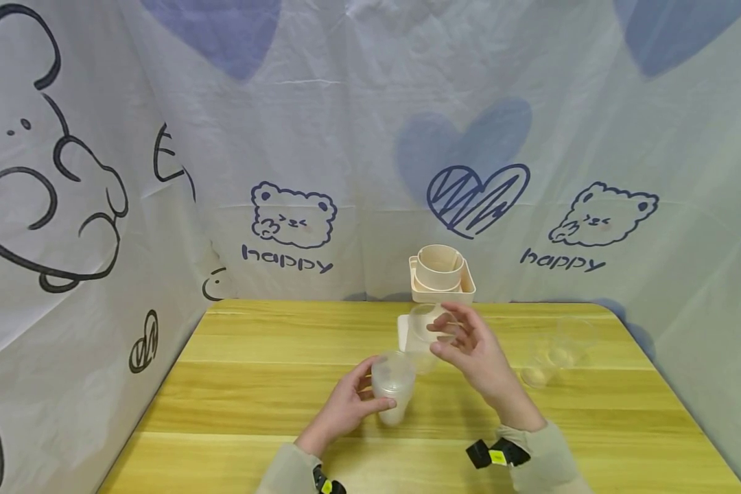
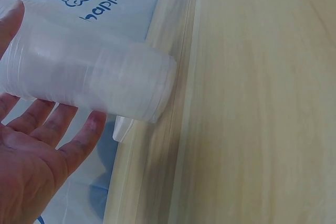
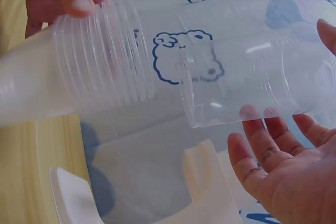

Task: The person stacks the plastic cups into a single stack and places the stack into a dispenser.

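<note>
My left hand [image 1: 350, 400] holds a nested stack of clear plastic cups [image 1: 393, 387], fingers round one side and thumb on the other. Ridged rims show at the stack's open end in the right wrist view, where the stack [image 3: 100, 61] lies left of a single cup. That single clear plastic cup [image 3: 226, 85] is gripped by my right hand [image 1: 477, 357], with fingertips along one side and the thumb opposite. Its mouth faces the stack's rims, and a gap separates them. From the left wrist, the stack's closed base [image 2: 163, 87] points away from the palm.
At the table's back edge stands a cream holder [image 1: 418, 293] with a round cream container [image 1: 440, 271] on it. Several clear cups [image 1: 537, 374] sit on the wooden table [image 1: 253, 384] to the right, faint against the wood. A printed cloth [image 1: 358, 137] hangs behind.
</note>
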`<control>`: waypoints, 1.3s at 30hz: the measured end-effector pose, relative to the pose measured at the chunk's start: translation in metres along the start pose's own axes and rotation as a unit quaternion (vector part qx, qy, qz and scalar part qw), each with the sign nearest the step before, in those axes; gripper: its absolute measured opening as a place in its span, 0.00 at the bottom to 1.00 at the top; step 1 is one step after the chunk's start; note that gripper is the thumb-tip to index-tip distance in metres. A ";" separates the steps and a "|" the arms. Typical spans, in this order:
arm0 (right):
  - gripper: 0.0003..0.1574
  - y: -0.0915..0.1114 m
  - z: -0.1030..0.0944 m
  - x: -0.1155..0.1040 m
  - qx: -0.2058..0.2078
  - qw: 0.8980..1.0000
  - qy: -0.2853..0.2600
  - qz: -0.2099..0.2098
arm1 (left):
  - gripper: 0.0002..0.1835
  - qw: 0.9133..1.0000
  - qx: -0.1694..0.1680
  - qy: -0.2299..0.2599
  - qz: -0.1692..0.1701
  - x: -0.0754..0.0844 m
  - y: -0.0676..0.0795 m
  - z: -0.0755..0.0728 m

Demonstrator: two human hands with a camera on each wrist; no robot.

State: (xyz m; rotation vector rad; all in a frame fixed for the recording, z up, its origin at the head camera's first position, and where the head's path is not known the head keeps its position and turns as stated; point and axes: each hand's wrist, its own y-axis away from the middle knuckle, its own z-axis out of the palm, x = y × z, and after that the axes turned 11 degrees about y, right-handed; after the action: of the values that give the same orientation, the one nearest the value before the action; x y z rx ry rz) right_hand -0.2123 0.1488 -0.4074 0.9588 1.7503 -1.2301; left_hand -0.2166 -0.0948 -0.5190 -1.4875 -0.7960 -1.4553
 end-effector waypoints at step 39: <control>0.38 -0.006 0.033 0.021 -0.071 0.997 0.003 0.003 | 0.39 1.000 -0.002 0.010 0.000 -0.002 0.000 -0.001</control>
State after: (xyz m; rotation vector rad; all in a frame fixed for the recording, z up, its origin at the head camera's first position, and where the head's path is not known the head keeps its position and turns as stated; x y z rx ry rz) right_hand -0.2212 0.1190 -0.4318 0.8846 1.8131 -1.0838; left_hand -0.2170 -0.0952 -0.5213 -1.4741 -0.7812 -1.4702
